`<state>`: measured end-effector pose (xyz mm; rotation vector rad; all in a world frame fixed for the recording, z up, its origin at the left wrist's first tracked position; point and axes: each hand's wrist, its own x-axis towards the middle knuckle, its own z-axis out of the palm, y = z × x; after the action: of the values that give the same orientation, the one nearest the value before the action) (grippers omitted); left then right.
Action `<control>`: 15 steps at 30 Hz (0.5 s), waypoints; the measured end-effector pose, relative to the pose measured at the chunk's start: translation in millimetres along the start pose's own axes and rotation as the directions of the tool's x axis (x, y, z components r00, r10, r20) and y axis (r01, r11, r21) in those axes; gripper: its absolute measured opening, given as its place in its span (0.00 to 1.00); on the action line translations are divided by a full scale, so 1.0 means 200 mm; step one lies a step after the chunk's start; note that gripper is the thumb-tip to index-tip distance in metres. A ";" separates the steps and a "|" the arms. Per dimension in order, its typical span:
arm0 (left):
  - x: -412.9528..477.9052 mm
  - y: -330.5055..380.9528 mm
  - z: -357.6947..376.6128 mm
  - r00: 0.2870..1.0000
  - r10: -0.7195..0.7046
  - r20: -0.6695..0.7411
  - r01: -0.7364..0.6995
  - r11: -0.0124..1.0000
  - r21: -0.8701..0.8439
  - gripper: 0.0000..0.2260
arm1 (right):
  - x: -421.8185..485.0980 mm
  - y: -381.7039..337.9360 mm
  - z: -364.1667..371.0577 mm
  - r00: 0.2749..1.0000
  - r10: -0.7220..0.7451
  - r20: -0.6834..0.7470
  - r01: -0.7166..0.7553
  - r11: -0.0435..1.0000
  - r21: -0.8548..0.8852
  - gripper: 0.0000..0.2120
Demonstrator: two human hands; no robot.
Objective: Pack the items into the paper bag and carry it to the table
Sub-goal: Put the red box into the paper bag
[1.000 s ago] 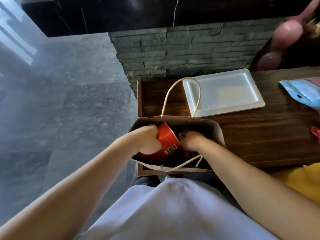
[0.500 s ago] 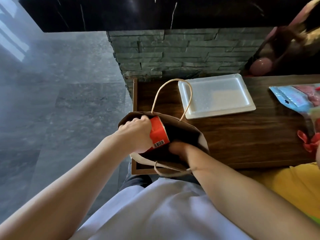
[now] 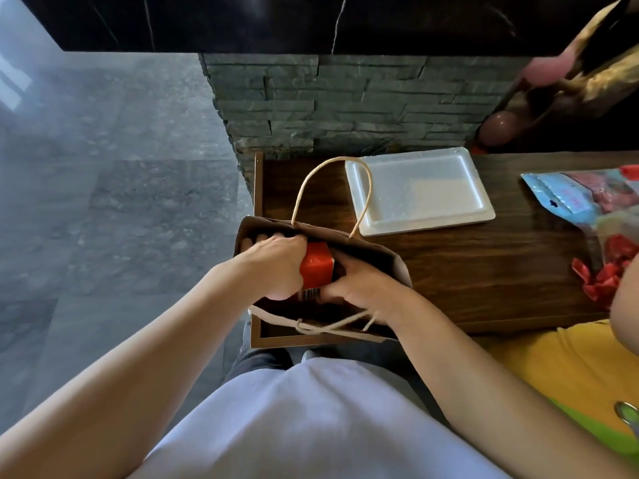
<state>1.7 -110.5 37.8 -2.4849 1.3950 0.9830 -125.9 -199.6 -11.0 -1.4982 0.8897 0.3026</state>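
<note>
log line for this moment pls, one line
step: packing | left hand: gripping red carton in paper bag mouth | right hand: on carton | white tray: on wooden surface beyond bag

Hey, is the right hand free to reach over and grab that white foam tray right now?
Probably not at once. The right hand is down in the paper bag, holding the red carton along with the left hand. The white foam tray lies uncovered on the wooden surface just beyond the bag, so the path looks clear once it lets go.
</note>
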 end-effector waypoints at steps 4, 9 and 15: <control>0.01 -0.02 0.01 0.990 0.132 -0.053 -0.138 0.979 -0.148 0.26 | 0.00 0.03 -0.01 0.995 0.047 -0.093 -0.035 0.991 0.131 0.25; -0.03 -0.03 0.02 0.990 0.141 0.022 -0.142 0.986 0.084 0.15 | 0.04 0.04 0.01 0.979 0.159 -0.128 -0.154 0.987 0.048 0.21; -0.11 0.03 0.10 0.977 0.098 0.190 -0.126 0.982 0.143 0.19 | 0.11 0.03 0.09 0.949 0.285 -0.138 -0.301 0.947 -0.111 0.16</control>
<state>-21.1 -89.3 36.3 -2.1674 1.5042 1.0511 -109.9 -190.4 -34.0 -1.5156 1.2137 0.5007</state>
